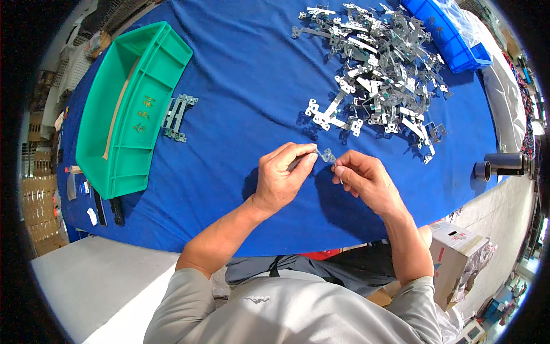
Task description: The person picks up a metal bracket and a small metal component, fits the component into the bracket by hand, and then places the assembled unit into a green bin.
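Table [246, 86]: spreading across most of the view, a blue cloth is covering its top and showing soft creases.
Person [298, 309]: wearing a grey short-sleeved shirt, the figure is facing the table from its near edge.
Green bin [130, 157]: occupying the left of the table, it is bearing yellow marks on a wall, with a long tan strip [120, 109] running inside it.
Heap of metal brackets [389, 80]: lying tangled at the far right, it is spreading its silvery pieces toward the middle of the cloth.
Blue bin [450, 43]: standing just beyond the heap, it is flanking the table's far right edge.
Cardboard box [452, 252]: sitting below the table's near right edge.
Left hand [283, 178]: hovering over the cloth, its thumb and fingers are pinching a metal bracket.
Right hand [366, 180]: facing the left, its thumb and fingers are pinching the bracket's right end; any smaller part between them is remaining too small to tell.
Dark cylinder [504, 163]: lying at the table's right edge.
Group of brackets [180, 117]: resting side by side, touching or just beside the green bin's right wall.
Metal bracket [328, 155]: bridging both hands' fingertips above the cloth, near the table's middle.
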Tool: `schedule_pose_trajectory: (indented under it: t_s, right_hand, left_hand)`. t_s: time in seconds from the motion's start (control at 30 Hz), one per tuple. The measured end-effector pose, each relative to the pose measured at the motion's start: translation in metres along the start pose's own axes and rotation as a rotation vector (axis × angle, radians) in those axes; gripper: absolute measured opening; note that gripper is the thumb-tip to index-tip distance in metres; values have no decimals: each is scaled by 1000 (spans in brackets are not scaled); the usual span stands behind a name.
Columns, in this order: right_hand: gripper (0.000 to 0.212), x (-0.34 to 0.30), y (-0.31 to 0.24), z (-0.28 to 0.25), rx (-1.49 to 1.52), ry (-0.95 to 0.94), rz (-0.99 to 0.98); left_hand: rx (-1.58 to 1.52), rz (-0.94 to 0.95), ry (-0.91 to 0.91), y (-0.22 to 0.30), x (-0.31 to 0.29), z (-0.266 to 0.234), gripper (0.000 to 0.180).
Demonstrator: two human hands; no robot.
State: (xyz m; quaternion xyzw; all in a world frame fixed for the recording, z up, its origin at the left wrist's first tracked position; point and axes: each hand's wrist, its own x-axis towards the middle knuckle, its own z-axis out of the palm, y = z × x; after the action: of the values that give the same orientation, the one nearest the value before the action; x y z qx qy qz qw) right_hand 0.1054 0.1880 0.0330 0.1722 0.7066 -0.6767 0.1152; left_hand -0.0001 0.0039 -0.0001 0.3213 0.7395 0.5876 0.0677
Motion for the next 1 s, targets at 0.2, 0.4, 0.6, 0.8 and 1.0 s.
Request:
schedule_pose_trajectory:
  t_s: [0.2,0.4,0.6,0.8,1.0]
  right_hand:
    - [17,1,2,3,-27,47,28]
    - [14,6,15,9,209,103,-112]
    - [15,4,15,4,-166,136,-169]
    - [17,1,1,0,127,196,-58]
    - [19,-1,-2,1,36,-4,90]
  left_hand:
    - [41,25,-53,2,0,1,15]
    - [64,64,-63,-1,0,2,15]
    - [70,100,-136,-2,-1,3,16]
    - [53,51,-93,-1,-2,1,16]
    - [-20,-1,-3,1,-1,0,14]
